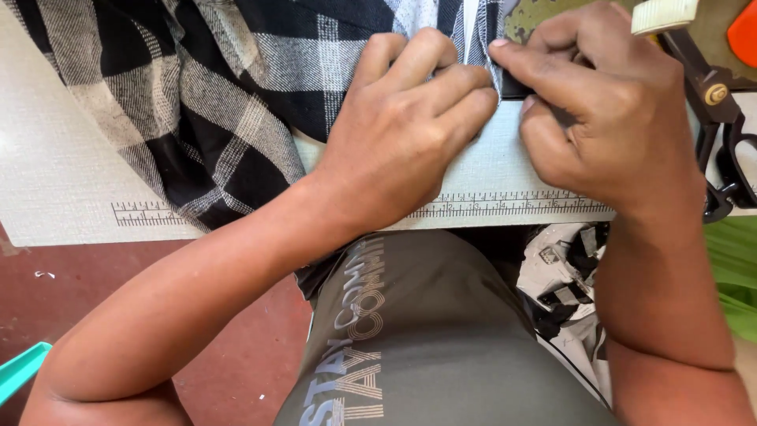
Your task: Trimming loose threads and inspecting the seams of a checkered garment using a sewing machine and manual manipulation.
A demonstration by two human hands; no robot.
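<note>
A black, white and grey checked cloth (pixel 213 102) lies spread over the pale work table (pixel 55 173) and hangs past its near edge. My left hand (pixel 402 118) presses down on the cloth's right edge with its fingers curled over the fabric. My right hand (pixel 599 102) sits just to the right, thumb and fingers pinching a folded edge of the same cloth where a small dark piece (pixel 516 85) shows. The two hands nearly touch at the fold.
A printed ruler scale (pixel 505 207) runs along the table's near edge. Black-handled scissors (pixel 721 134) lie at the right, beside an orange object (pixel 743 31). More checked fabric scraps (pixel 564 276) sit by my lap. The floor (pixel 229 347) is dark red, with a teal object (pixel 20 371) at lower left.
</note>
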